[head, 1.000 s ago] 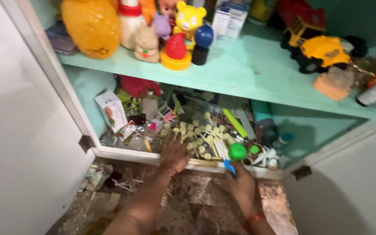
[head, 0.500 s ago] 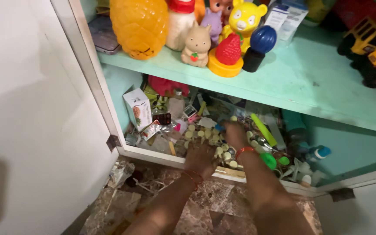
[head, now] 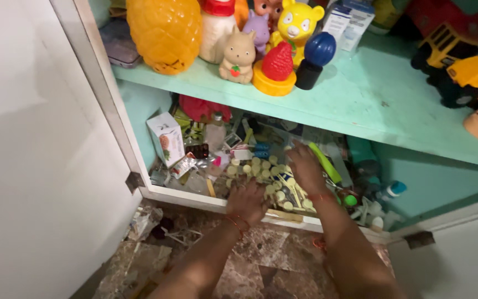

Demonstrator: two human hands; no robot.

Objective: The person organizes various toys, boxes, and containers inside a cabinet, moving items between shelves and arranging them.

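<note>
R hand (head: 304, 166) further left, on sticks (head: 261, 169)

We see a cupboard with two levels. On the upper shelf (head: 360, 105), the pineapple toy (head: 164, 33) stands at nine o'clock of the rabbit figure (head: 237, 56), the strawberry toy (head: 276, 69) at three o'clock of it, and the toy truck (head: 471, 75) far toward three. On the lower shelf (head: 449, 188), our left hand (head: 247, 200) lies at seven o'clock of our right hand (head: 305, 166), both on the round pegs (head: 261, 169). The small box (head: 165, 138) stands at nine o'clock of them.
</note>
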